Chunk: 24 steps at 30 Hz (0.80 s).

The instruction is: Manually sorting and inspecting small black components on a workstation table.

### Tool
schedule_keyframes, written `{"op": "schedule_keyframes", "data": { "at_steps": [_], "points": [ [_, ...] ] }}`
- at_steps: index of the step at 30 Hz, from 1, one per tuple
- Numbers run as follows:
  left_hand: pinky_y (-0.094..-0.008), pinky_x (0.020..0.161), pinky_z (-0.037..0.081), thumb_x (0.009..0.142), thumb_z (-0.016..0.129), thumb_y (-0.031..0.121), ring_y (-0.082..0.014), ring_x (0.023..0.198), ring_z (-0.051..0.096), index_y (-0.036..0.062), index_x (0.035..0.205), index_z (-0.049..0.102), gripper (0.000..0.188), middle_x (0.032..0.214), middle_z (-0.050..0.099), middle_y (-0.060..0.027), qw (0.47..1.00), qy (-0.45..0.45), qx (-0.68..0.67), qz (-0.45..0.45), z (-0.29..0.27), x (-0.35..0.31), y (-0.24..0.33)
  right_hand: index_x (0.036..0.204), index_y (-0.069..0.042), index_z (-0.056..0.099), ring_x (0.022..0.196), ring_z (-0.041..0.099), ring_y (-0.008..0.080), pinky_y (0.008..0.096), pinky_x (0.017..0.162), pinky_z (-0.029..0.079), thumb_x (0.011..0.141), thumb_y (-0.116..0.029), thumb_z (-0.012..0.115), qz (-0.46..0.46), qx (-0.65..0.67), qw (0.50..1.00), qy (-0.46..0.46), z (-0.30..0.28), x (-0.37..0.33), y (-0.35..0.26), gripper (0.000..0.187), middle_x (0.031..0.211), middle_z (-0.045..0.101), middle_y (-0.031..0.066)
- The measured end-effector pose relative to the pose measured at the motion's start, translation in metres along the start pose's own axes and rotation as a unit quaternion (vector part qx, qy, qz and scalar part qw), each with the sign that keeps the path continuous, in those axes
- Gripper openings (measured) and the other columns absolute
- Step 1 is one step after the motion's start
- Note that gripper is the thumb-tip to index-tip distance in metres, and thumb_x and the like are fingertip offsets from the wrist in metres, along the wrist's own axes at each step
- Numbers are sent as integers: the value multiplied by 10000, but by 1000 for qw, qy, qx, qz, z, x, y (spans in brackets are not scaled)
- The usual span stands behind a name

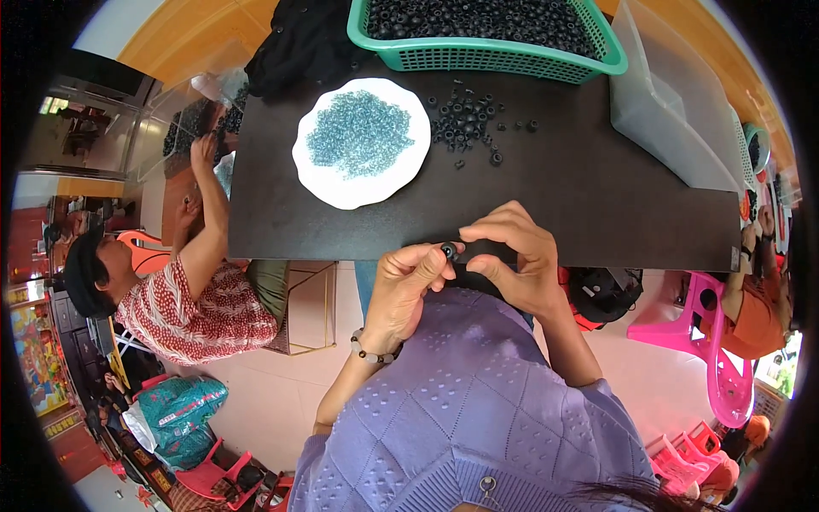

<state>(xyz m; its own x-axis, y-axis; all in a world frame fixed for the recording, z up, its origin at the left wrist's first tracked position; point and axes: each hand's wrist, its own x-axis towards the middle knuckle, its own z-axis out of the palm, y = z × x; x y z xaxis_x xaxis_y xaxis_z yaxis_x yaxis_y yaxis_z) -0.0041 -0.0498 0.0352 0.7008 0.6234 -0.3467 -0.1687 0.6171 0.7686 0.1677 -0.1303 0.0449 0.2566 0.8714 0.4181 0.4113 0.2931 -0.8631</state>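
At the near edge of the dark table, my left hand [411,277] pinches a small black round part [449,251] between thumb and fingers, its ringed end facing up. Just right of it, my right hand [520,260] has its thumb and fingers apart, the fingertips close to the part. I see nothing between them. A white scalloped plate [358,194] lies beyond my left hand, heaped with small clear bluish pieces [360,132]. To its right, similar black parts [465,119] are scattered loose on the table [589,171].
A green basket [495,58] full of black parts stands at the far edge. A clear plastic bin [674,111] tilts at the far right, and black cloth [299,47] lies far left. A person [192,299] works at the left. A pink stool [695,320] stands right.
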Motion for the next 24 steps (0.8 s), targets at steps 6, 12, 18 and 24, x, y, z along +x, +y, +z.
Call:
{"op": "schedule_keyframes", "data": {
  "at_steps": [6,12,18,24],
  "points": [
    [-175,577,397,861,693,229,-47,616,493,8,1027,697,277,778,677,-31,999,0,-33,8,4,-3,1,877,-48,677,718,555,170,286,690,435,750,-158,778,-9,-16,998,57,9,-7,-3,196,783,648,43],
    [-170,578,382,854,700,223,-46,629,479,6,1069,686,305,791,672,-25,999,9,-46,4,12,-8,7,849,-42,676,714,555,160,279,691,429,779,-161,762,13,16,998,65,15,-7,-9,163,767,646,40],
    [-174,580,374,855,700,224,-49,636,467,6,1067,688,305,812,670,-23,999,6,-41,13,13,-11,7,840,-30,671,716,550,151,277,692,424,802,-157,745,23,39,996,71,16,-8,-13,151,766,646,39],
    [-198,580,381,865,693,208,-57,613,463,11,946,720,215,808,686,-47,998,12,-3,56,14,-10,4,826,-25,665,710,535,145,274,684,420,791,-100,741,35,32,995,84,19,-7,-16,112,770,648,41]
  ]
}}
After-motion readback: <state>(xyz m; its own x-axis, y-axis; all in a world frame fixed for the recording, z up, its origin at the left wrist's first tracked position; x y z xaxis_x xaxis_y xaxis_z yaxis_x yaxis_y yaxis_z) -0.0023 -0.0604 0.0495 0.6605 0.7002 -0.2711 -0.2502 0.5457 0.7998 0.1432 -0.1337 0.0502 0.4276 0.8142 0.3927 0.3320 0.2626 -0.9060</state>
